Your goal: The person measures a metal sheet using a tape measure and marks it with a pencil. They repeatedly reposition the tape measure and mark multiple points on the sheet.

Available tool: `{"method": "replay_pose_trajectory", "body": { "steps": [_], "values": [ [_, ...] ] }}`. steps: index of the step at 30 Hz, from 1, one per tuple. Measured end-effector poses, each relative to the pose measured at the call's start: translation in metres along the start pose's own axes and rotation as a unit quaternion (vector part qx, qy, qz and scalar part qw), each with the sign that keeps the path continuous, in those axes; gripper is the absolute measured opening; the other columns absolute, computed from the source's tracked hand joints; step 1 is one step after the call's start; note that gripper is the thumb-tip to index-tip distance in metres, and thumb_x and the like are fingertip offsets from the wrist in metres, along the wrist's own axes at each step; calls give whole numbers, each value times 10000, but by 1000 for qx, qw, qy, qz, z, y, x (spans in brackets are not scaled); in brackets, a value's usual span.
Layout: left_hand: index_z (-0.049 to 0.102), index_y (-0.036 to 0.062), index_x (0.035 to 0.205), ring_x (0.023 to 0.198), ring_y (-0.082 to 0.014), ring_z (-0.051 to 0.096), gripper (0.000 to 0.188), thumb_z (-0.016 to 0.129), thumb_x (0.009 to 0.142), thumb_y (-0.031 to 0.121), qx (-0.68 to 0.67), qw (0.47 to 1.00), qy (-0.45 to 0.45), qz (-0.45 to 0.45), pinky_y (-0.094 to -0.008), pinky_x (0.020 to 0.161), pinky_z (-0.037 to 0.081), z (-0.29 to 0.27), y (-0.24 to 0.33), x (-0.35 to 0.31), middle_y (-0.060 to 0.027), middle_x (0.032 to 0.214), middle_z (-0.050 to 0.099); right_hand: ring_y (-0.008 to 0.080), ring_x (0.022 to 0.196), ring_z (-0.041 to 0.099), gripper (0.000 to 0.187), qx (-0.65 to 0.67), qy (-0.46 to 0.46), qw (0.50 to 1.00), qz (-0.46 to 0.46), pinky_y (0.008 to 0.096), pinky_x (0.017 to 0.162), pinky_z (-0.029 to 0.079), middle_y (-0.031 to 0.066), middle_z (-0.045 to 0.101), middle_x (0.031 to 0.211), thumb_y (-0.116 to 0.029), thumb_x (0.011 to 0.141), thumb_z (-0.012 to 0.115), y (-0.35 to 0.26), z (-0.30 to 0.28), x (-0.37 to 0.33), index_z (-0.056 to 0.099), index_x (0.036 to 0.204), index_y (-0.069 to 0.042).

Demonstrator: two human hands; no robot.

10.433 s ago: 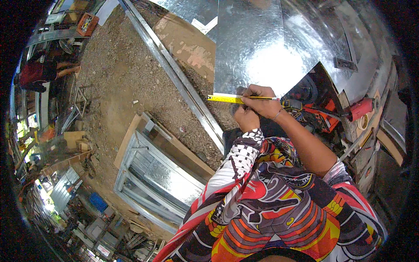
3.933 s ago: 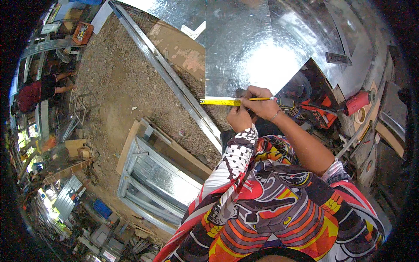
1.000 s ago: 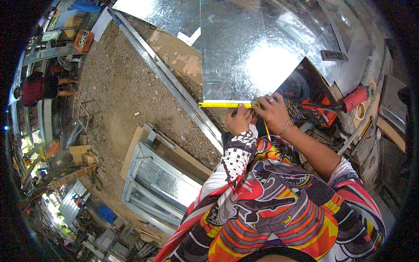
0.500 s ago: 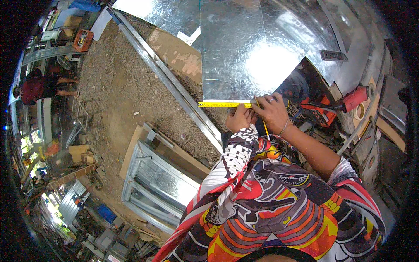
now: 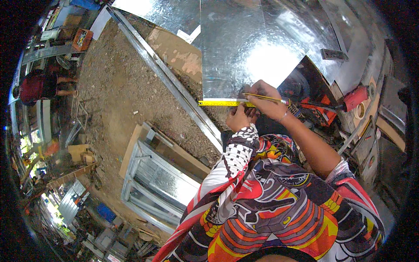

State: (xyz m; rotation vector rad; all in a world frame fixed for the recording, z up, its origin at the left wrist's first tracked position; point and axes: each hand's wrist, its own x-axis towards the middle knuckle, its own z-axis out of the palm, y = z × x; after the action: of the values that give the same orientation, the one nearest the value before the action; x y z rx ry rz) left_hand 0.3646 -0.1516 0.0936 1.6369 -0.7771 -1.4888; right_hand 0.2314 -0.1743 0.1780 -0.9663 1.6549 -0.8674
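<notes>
A shiny metal sheet (image 5: 231,52) lies before me. Along its near edge stretches a yellow tape measure blade (image 5: 220,103), running out to the left corner. My left hand (image 5: 238,118) is closed on the blade from below, its fingertips against the sheet's edge. My right hand (image 5: 269,101) is closed round a thin yellow pencil (image 5: 263,96), held nearly level with its tip to the left, just above the sheet near the edge. The right hand's fingers partly cover the blade's right end; the tape's case is not plainly visible.
Long metal channels (image 5: 163,76) run diagonally across the gravel ground at left. A framed panel (image 5: 159,179) lies lower left. Right of the sheet are a red-handled tool (image 5: 355,99) and a roll of tape (image 5: 359,111). A person (image 5: 39,87) stands far left.
My right hand has lifted up and onto the sheet's edge, swinging the pencil from pointing down toward me to nearly level. My left hand stays on the tape measure blade.
</notes>
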Motion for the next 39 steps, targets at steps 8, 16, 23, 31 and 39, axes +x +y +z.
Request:
{"method": "replay_pose_trajectory", "body": {
  "steps": [8, 16, 23, 31, 39],
  "values": [
    [637, -91, 993, 732, -255, 713, 193, 718, 862, 24, -168, 975, 60, -133, -366, 598, 604, 7, -8, 8, -190, 915, 698, 110, 725, 634, 222, -51, -70, 996, 32, 310, 634, 544, 64, 701, 805, -206, 852, 761, 1, 2, 18, 635, 881, -25],
    [655, -99, 975, 783, -263, 718, 176, 717, 873, 30, -116, 991, 45, -45, -367, 649, 604, 10, 3, 2, -188, 950, 708, 203, 751, 714, 286, -53, -80, 995, 7, 368, 692, 600, 106, 734, 858, -255, 820, 741, 3, 1, 13, 700, 1016, -51],
    [658, -95, 989, 778, -256, 714, 180, 726, 864, 16, 30, 998, 25, 40, -367, 646, 606, 6, -6, 1, -175, 949, 707, 197, 750, 721, 285, -85, -75, 994, 0, 369, 687, 592, 106, 731, 841, -283, 807, 761, 12, 3, 16, 696, 949, -44],
    [667, -92, 991, 775, -252, 711, 180, 737, 856, 2, 56, 998, -2, 35, -365, 643, 603, 1, -15, 6, -171, 972, 707, 191, 751, 716, 301, -108, -85, 990, 44, 365, 687, 587, 101, 725, 830, -306, 808, 774, 1, 2, 14, 697, 938, -45],
    [660, -100, 982, 790, -251, 701, 192, 736, 862, 29, -107, 983, 60, -136, -367, 640, 597, 9, 34, -5, -172, 981, 702, 105, 740, 650, 207, -18, -20, 1000, -15, 307, 646, 548, 80, 717, 814, -196, 866, 753, 4, 6, 5, 676, 907, -9]
  ]
}}
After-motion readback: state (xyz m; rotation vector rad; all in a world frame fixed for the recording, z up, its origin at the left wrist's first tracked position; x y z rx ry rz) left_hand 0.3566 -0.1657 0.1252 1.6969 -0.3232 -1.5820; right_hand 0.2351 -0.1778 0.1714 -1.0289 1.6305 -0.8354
